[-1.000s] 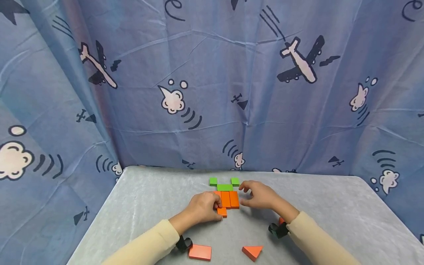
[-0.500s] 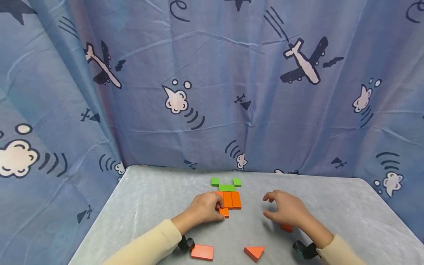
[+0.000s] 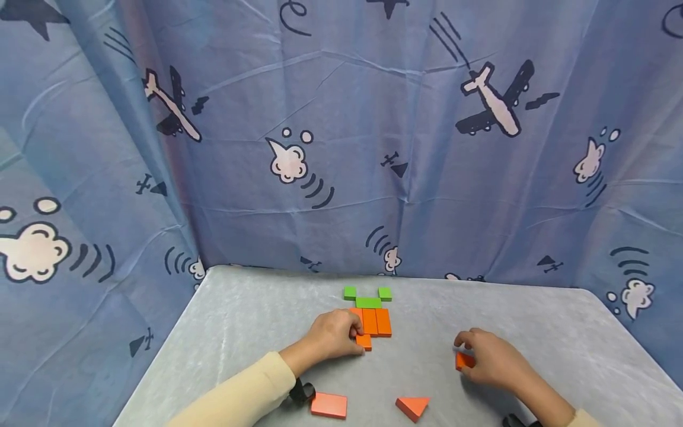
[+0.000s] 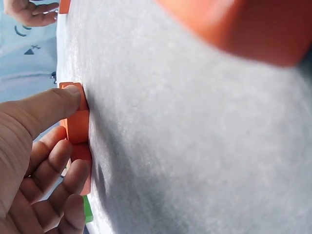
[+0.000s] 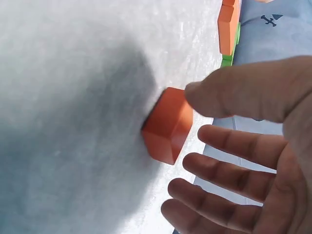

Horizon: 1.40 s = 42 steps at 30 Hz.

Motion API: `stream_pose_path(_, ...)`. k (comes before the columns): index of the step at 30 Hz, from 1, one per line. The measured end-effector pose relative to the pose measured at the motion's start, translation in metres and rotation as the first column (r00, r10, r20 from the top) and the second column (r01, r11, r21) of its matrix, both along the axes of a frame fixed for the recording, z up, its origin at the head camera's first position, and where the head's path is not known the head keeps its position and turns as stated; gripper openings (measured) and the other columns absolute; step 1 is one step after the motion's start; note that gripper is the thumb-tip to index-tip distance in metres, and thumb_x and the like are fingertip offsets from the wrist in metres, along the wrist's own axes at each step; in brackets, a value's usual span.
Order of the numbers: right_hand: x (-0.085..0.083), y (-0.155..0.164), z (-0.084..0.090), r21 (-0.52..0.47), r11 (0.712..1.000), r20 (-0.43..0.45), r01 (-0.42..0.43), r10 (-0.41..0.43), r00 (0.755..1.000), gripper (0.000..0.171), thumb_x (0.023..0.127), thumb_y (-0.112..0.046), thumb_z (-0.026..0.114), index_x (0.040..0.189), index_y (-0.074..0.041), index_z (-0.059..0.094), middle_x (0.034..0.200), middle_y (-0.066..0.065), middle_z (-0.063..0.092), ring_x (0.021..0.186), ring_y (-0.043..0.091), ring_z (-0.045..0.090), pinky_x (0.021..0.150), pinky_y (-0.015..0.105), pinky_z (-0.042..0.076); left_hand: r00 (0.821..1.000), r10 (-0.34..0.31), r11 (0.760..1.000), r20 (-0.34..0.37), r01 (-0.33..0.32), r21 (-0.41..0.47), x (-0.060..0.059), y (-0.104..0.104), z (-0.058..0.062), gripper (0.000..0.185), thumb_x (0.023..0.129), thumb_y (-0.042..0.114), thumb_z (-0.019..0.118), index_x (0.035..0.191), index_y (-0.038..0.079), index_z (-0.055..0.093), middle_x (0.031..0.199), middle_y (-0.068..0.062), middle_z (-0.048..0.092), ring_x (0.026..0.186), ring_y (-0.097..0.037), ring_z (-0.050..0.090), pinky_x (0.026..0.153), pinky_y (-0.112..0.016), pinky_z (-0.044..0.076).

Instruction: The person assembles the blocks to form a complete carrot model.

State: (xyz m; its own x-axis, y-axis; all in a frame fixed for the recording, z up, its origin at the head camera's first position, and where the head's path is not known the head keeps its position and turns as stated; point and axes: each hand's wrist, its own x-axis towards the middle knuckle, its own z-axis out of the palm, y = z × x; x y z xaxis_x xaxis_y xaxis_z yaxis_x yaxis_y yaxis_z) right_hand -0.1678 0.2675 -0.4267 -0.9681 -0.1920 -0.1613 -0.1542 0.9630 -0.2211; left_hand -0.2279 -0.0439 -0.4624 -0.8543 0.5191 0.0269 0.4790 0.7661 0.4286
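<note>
My left hand (image 3: 333,333) is at the near left of a flat figure of blocks. Its thumb and index finger pinch a small orange block (image 3: 364,342) at the figure's near end; in the left wrist view the thumb presses that block (image 4: 83,101), other fingers loosely bent. Touching it are upright orange blocks (image 3: 370,321), the leftmost partly hidden by the hand. Out to the right, my right hand (image 3: 498,359) is around a separate orange block (image 3: 464,361). In the right wrist view its thumb overlaps the block's edge (image 5: 168,122), fingers extended and apart from it.
A green rectangular block (image 3: 369,303) and two green cubes (image 3: 350,293) top the figure. Nearer me lie an orange-pink rectangular block (image 3: 329,405) and an orange triangular block (image 3: 413,408). The grey cloth-covered table (image 3: 256,308) ends at a patterned blue curtain (image 3: 341,148).
My right hand has moved from beside the figure to the right and nearer me, down to the separate orange block. The left hand stays at the small orange block.
</note>
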Motion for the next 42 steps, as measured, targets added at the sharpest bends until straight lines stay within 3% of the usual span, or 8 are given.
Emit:
stream_pose_path(9,0.001,0.002,-0.005,0.062,0.998,-0.038,0.008,-0.006,0.999,0.026,0.064,-0.013,0.083,0.084,-0.019,0.068,0.084,-0.004,0.062,0.075,0.013,0.058,0.064,0.037,0.051,1.0,0.003,1.0,-0.012,-0.003,0.009,-0.001,0.002,-0.001,0.024,0.069,0.034,0.085,0.082,0.024,0.067,0.074,0.012,0.059,0.063,0.001,0.048,0.059,-0.019,0.041)
stream_pose_path(20,-0.002,0.0,-0.009,0.038,0.999,-0.009,0.001,0.0,1.0,0.026,0.064,-0.008,0.084,0.085,-0.011,0.068,0.079,0.0,0.06,0.072,0.014,0.054,0.067,0.037,0.051,1.0,0.005,1.0,0.009,-0.005,0.021,-0.002,0.001,-0.003,0.025,0.069,0.035,0.085,0.082,0.024,0.066,0.073,0.015,0.057,0.064,0.002,0.049,0.06,-0.019,0.041)
stream_pose_path(26,-0.001,-0.003,-0.008,0.015,1.0,-0.045,-0.019,0.02,0.999,0.024,0.065,-0.008,0.083,0.085,-0.013,0.069,0.078,-0.003,0.06,0.07,0.012,0.053,0.065,0.035,0.05,1.0,0.007,1.0,-0.013,-0.006,0.021,-0.002,0.001,-0.004,0.025,0.069,0.035,0.085,0.081,0.024,0.066,0.072,0.015,0.056,0.063,0.001,0.048,0.059,-0.019,0.041)
stream_pose_path(33,-0.008,-0.023,0.001,-0.054,0.985,-0.122,-0.161,0.154,0.981,0.024,0.067,-0.011,0.082,0.087,-0.017,0.069,0.081,-0.008,0.06,0.074,0.01,0.056,0.063,0.029,0.048,1.0,0.007,1.0,-0.018,-0.007,0.016,-0.002,0.001,-0.004,0.024,0.069,0.035,0.085,0.082,0.024,0.067,0.072,0.015,0.056,0.064,0.002,0.048,0.059,-0.019,0.041)
stream_pose_path(37,-0.018,-0.038,0.003,-0.102,0.95,-0.17,-0.294,0.274,0.946,0.023,0.07,-0.01,0.082,0.089,-0.014,0.069,0.083,-0.006,0.061,0.075,0.011,0.058,0.064,0.027,0.051,1.0,0.005,1.0,-0.016,-0.005,0.018,-0.001,0.0,-0.003,0.025,0.068,0.035,0.085,0.081,0.024,0.067,0.072,0.015,0.057,0.064,0.002,0.048,0.058,-0.019,0.041)
stream_pose_path(42,-0.032,-0.06,-0.003,-0.126,0.923,-0.194,-0.365,0.337,0.921,0.023,0.071,-0.01,0.081,0.091,-0.01,0.07,0.083,-0.004,0.062,0.074,0.011,0.058,0.063,0.024,0.05,1.0,0.007,1.0,-0.003,-0.007,0.016,-0.001,0.0,-0.002,0.025,0.068,0.036,0.085,0.081,0.024,0.067,0.074,0.013,0.059,0.064,0.002,0.049,0.059,-0.019,0.041)
